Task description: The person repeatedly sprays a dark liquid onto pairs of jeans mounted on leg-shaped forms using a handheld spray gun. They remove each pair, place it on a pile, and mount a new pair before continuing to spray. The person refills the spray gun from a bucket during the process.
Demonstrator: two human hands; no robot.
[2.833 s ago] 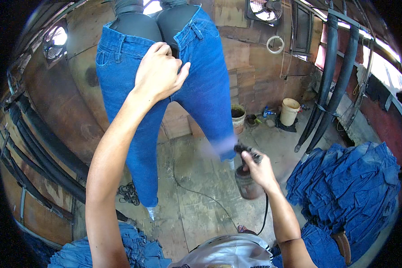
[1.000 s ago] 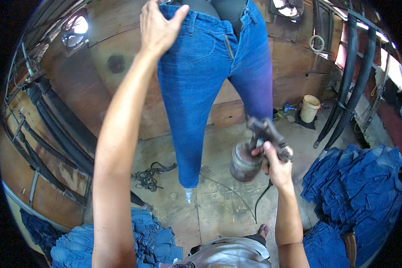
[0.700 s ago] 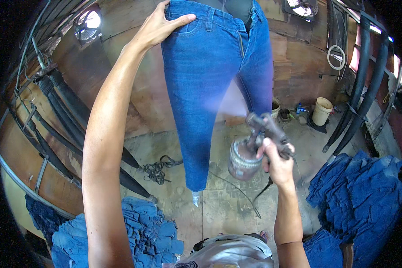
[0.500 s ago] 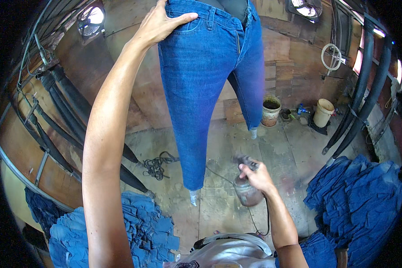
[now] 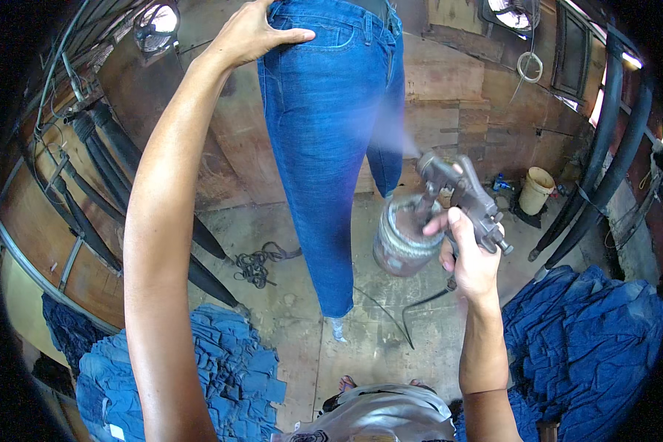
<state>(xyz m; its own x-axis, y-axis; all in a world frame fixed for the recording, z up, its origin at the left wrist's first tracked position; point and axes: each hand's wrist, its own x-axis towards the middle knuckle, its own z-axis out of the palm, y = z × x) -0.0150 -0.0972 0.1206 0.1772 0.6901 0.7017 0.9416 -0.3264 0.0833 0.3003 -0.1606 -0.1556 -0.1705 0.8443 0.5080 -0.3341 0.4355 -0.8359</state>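
A pair of blue jeans (image 5: 313, 155) hangs upright in front of me, its legs reaching down toward the floor. At the waistband my left hand (image 5: 254, 35) grips the jeans, thumb lying over the front pocket and fingers hidden behind. My right hand (image 5: 471, 254) is wrapped round the handle of a spray gun (image 5: 464, 193) with a round, stained cup (image 5: 405, 239) below its nozzle. A pale mist leaves the nozzle toward the upper thigh of the jeans. The gun stays apart from the cloth.
Piles of folded denim lie at lower left (image 5: 232, 368) and at right (image 5: 582, 339). A thin hose (image 5: 394, 317) trails over the floor below the gun. Black padded tubes (image 5: 611, 162) stand at both sides. A pale bucket (image 5: 535, 190) sits near the back wall.
My right hand has raised the spray gun from low near the floor to thigh height, and mist now shows at the nozzle. The jeans have turned slightly; my left hand keeps its grip.
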